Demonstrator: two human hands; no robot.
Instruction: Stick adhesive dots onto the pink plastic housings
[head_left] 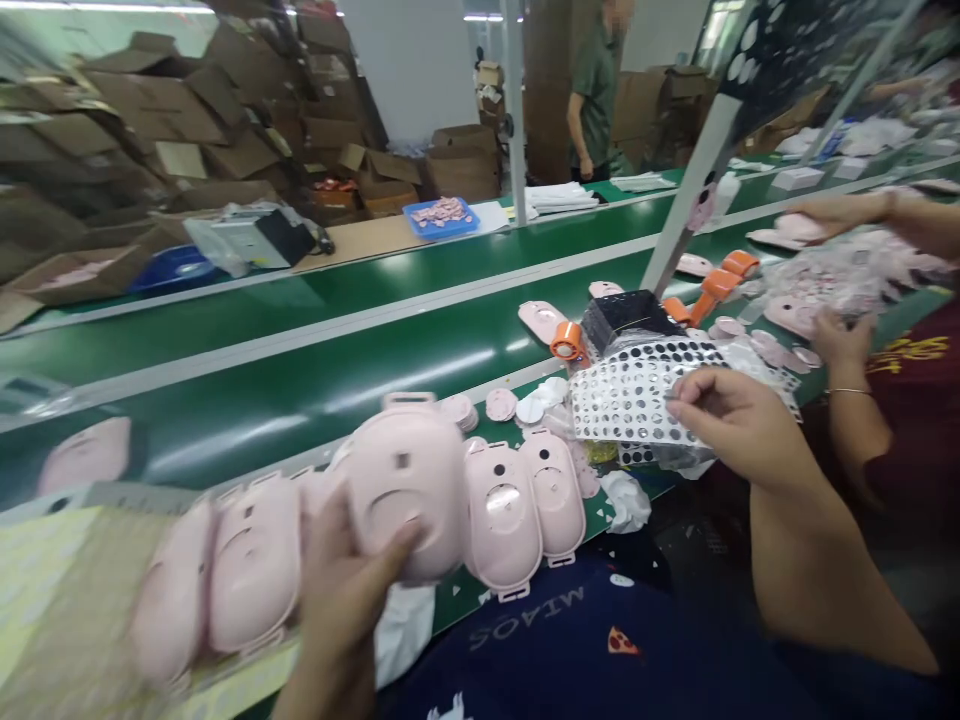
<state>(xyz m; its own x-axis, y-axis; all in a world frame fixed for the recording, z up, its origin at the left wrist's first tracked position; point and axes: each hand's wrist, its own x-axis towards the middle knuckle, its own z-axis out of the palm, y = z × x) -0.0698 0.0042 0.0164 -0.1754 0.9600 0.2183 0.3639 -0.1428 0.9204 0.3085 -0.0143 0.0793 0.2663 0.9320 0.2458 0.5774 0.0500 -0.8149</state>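
My left hand (349, 565) grips a pink oval plastic cover (409, 480) that has a small square recess and a round dent, with my thumb over the dent. Above a sheet of round black stickers (626, 400), the thumb and index finger of my right hand (727, 415) are pinched together; something tiny and dark shows at the fingertips, too small to be sure of. Just right of the held cover lie two similar pink covers (504, 515), each with a black dot at its top. More pink covers (255, 565) are lined up to the left.
Beyond the work strip runs a green conveyor belt (360, 350). Orange tape dispensers (568, 340) and a black box (634, 315) sit behind the sticker sheet. A co-worker's hands (844, 335) handle pink parts on the right. A slanted metal post (686, 200) rises beside the belt.
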